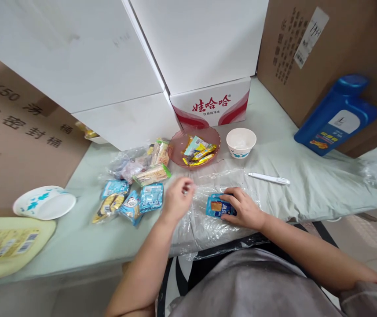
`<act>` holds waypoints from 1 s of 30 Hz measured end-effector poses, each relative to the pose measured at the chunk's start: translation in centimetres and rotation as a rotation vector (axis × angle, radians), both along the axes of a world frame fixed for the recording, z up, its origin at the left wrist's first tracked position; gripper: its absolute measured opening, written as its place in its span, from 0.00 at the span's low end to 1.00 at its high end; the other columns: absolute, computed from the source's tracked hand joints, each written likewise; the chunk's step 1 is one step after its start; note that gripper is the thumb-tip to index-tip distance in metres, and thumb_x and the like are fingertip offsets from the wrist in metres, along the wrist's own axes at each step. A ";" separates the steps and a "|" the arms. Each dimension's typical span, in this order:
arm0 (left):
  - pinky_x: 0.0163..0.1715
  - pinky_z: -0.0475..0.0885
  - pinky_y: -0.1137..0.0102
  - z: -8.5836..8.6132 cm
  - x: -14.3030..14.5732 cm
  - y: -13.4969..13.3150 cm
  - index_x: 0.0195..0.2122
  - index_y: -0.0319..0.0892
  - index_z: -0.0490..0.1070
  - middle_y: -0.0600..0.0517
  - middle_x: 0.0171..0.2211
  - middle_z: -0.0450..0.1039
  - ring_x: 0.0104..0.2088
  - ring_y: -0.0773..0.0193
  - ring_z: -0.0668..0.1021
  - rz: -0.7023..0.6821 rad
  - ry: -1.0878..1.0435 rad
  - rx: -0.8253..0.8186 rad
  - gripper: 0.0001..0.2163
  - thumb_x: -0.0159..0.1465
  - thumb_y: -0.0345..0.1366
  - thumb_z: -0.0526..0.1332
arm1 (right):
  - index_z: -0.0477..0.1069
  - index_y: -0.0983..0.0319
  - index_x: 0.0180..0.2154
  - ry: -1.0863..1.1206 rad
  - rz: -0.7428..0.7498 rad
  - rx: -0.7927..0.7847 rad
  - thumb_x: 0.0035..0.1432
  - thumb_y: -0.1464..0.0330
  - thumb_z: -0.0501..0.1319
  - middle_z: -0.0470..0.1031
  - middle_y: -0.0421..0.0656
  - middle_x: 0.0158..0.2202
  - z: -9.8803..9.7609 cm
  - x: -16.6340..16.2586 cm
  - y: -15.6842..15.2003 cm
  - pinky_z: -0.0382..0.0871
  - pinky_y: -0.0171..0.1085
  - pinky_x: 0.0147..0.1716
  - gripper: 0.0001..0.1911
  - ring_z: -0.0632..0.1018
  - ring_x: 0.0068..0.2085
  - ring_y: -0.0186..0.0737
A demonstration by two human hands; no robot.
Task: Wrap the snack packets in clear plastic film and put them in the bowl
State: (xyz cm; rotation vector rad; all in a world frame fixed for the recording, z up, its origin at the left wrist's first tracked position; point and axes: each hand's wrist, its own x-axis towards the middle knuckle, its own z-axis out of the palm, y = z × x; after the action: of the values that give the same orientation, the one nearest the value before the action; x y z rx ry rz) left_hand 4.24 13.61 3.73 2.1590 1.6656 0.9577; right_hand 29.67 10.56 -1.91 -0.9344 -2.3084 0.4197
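My right hand [243, 208] grips a small blue snack packet [215, 206] with a brown food picture, thumb and fingers around its right side, on clear plastic film [204, 231]. To its left is my left hand [177, 199], slightly blurred, its fingers curled in a pinch above the film. Whatever they may hold cannot be made out. Left of that hand lie several blue and yellow snack packets [151, 197] and green-ended cracker packs [151, 175]. Beyond the hands stands a pink glass plate [175, 149] bearing yellow-wrapped sticks [204, 154].
A white bowl [241, 141] and a white utility knife [269, 178] lie right of the plate. Another bowl [45, 203] tilts at the left, near a yellow jug [13, 246]. A blue bottle [338, 116] leans at the right. Cartons [213, 103] line the back.
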 end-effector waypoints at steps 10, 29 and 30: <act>0.49 0.73 0.61 -1.1 4.8 -2.5 0.47 0.47 0.73 0.50 0.44 0.78 0.45 0.57 0.78 -0.473 0.004 -0.366 0.16 0.57 0.29 0.65 | 0.56 0.61 0.59 0.394 0.038 -0.327 0.66 0.57 0.53 0.71 0.53 0.49 -0.4 0.6 0.3 0.73 0.49 0.48 0.24 0.76 0.49 0.46; 0.41 0.72 0.69 4.1 0.3 7.5 0.41 0.41 0.71 0.48 0.42 0.71 0.40 0.63 0.74 0.177 -0.187 0.349 0.09 0.58 0.34 0.63 | 0.65 0.59 0.51 0.389 -0.195 -0.409 0.66 0.62 0.53 0.74 0.50 0.49 -1.2 0.2 1.1 0.75 0.47 0.47 0.15 0.78 0.46 0.43; 0.39 0.72 0.69 3.6 0.9 6.0 0.40 0.41 0.71 0.50 0.38 0.72 0.37 0.64 0.75 0.101 -0.140 0.344 0.06 0.62 0.34 0.60 | 0.65 0.59 0.52 0.370 -0.185 -0.379 0.66 0.63 0.53 0.73 0.50 0.50 -1.2 0.2 1.1 0.75 0.47 0.46 0.15 0.78 0.46 0.43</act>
State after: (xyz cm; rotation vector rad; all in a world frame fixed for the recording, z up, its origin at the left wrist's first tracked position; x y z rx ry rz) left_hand 5.10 19.57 7.32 2.1637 1.6555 1.4842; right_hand 29.83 11.66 -3.07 -1.1295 -1.8222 0.8907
